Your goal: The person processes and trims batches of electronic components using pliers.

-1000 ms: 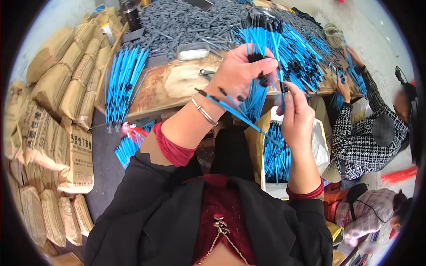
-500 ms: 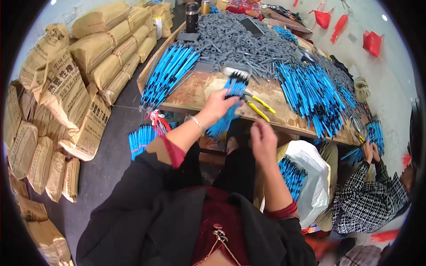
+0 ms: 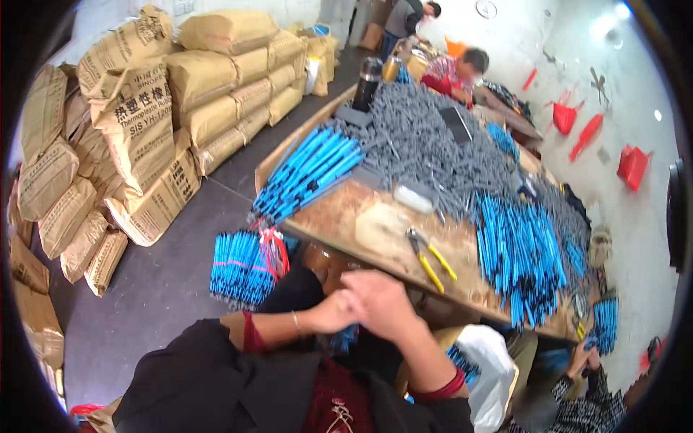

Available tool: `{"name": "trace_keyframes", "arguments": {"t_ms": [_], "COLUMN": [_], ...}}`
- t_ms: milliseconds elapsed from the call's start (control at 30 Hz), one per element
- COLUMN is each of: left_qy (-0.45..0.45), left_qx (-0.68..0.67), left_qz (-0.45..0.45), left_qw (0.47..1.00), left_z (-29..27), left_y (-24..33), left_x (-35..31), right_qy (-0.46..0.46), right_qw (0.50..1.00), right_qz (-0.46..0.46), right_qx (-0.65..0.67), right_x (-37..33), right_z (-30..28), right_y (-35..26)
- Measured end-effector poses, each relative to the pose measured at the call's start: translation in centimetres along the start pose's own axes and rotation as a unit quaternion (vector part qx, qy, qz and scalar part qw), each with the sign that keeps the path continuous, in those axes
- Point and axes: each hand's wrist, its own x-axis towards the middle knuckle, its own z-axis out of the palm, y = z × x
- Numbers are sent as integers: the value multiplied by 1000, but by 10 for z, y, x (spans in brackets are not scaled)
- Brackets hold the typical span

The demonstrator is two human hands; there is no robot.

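Observation:
My left hand (image 3: pixel 333 312) is closed low over my lap, just off the table's near edge. Below it shows part of a bundle of thin blue sticks (image 3: pixel 345 338), the rest hidden by my hands. My right hand (image 3: pixel 386 302) meets the left one, its fingers curled and blurred; what they hold, if anything, is hidden. Pliers with yellow handles (image 3: pixel 432 261) lie on the wooden table (image 3: pixel 339 229) beyond my hands. Near them lies a small clear container with white contents (image 3: pixel 415 196).
Blue sticks with black parts lie in piles at the table's left (image 3: pixel 310 172) and right (image 3: pixel 521 256). Grey plastic pieces (image 3: pixel 419 137) heap behind. Tied bundles (image 3: pixel 242 267) stand below left; a white sack (image 3: pixel 487 375) is at my right. A co-worker's hands (image 3: pixel 583 359) work far right. Paper sacks (image 3: pixel 216 79) stack left.
My left hand has drawn the blue bundle down off the table edge toward my lap. My right hand has come over to meet it. The view has tilted up and turned.

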Motion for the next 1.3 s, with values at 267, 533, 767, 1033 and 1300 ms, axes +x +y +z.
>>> {"name": "trace_keyframes", "arguments": {"t_ms": [267, 533, 767, 1033, 1300], "left_qy": [-129, 65, 6, -2, -2], "left_qx": [-203, -351, -389, -406, -409], "left_qz": [-258, -257, -298, -304, -324], "left_qw": [936, 898, 872, 862, 853], "left_z": [-20, -48, -45, -46, -50], "left_y": [-20, -18, -35, -30, -21], "left_x": [17, 92, 106, 112, 117], "right_qy": [198, 81, 156, 31, -81], "right_qw": [971, 926, 932, 945, 897], "right_qz": [124, 246, 189, 215, 264], "right_qx": [-52, -274, -267, -243, -344], "right_x": [-21, -42, -6, 125, 144], "right_z": [-7, -8, -43, -62, -36], "right_y": [88, 179, 207, 268, 298]}}
